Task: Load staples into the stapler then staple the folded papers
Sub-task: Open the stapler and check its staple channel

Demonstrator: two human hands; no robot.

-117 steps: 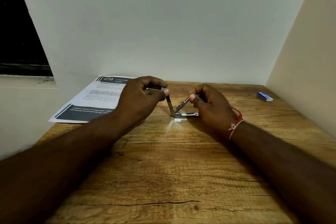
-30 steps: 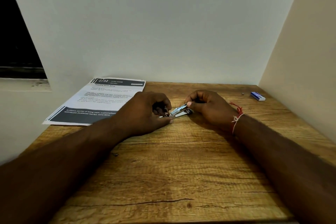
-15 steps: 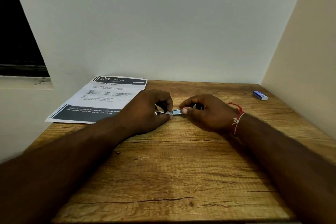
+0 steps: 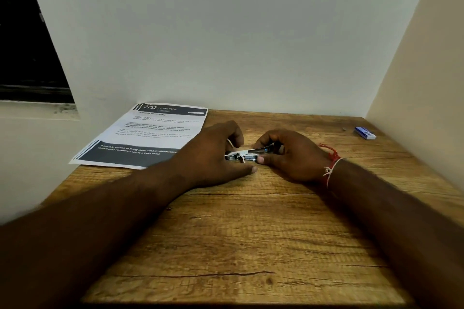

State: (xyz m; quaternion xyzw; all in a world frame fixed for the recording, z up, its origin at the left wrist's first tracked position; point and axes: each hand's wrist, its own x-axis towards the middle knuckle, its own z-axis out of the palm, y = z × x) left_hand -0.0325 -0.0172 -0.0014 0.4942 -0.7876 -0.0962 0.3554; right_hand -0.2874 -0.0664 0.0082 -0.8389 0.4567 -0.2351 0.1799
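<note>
1. The stapler (image 4: 247,155) lies on the table (image 4: 251,238) between the two hands, its long axis running left to right. Its upper arm is tilted up a little toward the right end, leaving a thin wedge of gap over the base
2. The right hand (image 4: 288,157) holds the stapler's right end, fingers curled over the raised arm and thumb pressed against the near side. The wrist, tied with a red and white thread (image 4: 331,162), sits low on the wood
3. The left hand (image 4: 213,155) covers the left end with its fingers curled over the metal, while the thumb lies straight along the table just in front. What the fingertips pinch is hidden
4. Both hands touch the stapler, so neither has to reach. The gap appears to open rightward, which puts the hinge under the left hand. Closing it looks like a downward press from the right hand against the left hand's hold. Whether staples sit in the channel cannot be told
5. The paper (image 4: 150,133) lies flat at the table's far left, just beyond the left hand and away from the stapler's apparent mouth. No fold can be made out
6. A small blue box (image 4: 365,133) rests at the far right near the wall, well apart from both hands
</note>
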